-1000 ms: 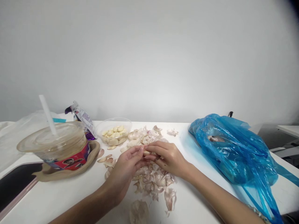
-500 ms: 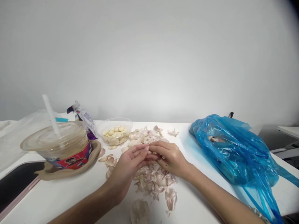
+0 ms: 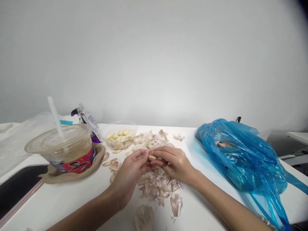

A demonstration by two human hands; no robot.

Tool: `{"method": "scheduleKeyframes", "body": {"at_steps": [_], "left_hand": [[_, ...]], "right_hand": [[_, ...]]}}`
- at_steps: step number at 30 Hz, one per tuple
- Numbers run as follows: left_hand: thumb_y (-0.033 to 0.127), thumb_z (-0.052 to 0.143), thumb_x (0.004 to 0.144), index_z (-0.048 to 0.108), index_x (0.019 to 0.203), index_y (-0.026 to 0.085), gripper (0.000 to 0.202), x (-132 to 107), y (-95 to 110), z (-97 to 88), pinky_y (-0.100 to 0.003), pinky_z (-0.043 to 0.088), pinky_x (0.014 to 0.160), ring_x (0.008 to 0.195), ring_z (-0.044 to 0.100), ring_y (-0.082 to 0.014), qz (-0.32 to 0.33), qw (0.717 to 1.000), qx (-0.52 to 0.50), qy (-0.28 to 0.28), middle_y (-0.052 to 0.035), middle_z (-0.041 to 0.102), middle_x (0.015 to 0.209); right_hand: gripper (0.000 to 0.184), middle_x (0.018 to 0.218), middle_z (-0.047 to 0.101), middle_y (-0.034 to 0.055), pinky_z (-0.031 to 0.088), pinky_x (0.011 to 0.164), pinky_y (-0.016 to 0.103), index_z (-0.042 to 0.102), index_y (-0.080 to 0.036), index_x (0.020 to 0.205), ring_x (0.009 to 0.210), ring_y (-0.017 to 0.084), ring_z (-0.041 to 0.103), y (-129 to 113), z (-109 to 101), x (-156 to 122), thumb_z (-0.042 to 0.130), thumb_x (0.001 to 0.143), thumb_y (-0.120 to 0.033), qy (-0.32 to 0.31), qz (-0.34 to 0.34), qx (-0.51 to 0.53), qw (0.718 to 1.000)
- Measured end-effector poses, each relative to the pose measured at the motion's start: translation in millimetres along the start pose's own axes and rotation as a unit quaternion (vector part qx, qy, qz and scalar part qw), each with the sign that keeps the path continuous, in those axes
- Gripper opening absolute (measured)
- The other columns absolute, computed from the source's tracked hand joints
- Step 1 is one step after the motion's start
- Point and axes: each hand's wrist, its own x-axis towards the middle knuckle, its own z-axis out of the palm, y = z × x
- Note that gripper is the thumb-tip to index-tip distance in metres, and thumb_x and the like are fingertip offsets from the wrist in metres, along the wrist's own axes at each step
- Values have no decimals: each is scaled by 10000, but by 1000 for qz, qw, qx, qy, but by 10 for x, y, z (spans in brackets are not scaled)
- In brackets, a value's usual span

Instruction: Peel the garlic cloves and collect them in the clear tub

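Between the fingertips of both hands is a garlic clove, partly covered by the fingers. My left hand grips it from the left with thumb and fingers. From the right, my right hand pinches the same clove, its fingers curled over it. Beneath and around the hands spreads a heap of papery garlic skins. Just beyond the left hand stands a clear plastic bowl with peeled garlic cloves in it. A few unpeeled cloves and skins lie left of the heap.
At the left, a plastic cup with a straw stands on brown paper beside a dark tablet-like device. Behind it is a purple snack packet. A blue plastic bag sits at the right. A grey wall rises behind the white table.
The fingertips have shifted slightly, so the clove between them shows more clearly. The whole view has moved a little; nothing on the table was displaced.
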Motion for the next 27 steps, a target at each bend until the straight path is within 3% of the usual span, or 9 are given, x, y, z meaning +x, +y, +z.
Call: {"method": "scheduleKeyframes", "body": {"at_steps": [27], "left_hand": [[275, 522, 805, 623, 906, 155, 187, -5, 24, 25, -309, 453, 840, 842, 597, -170, -12, 1000, 4, -17, -73, 657, 895]], "right_hand": [[196, 955, 627, 80, 511, 656, 255, 541, -163, 1039, 814, 144, 602, 0, -8, 7, 464, 860, -179, -22, 8, -16, 1000]]}}
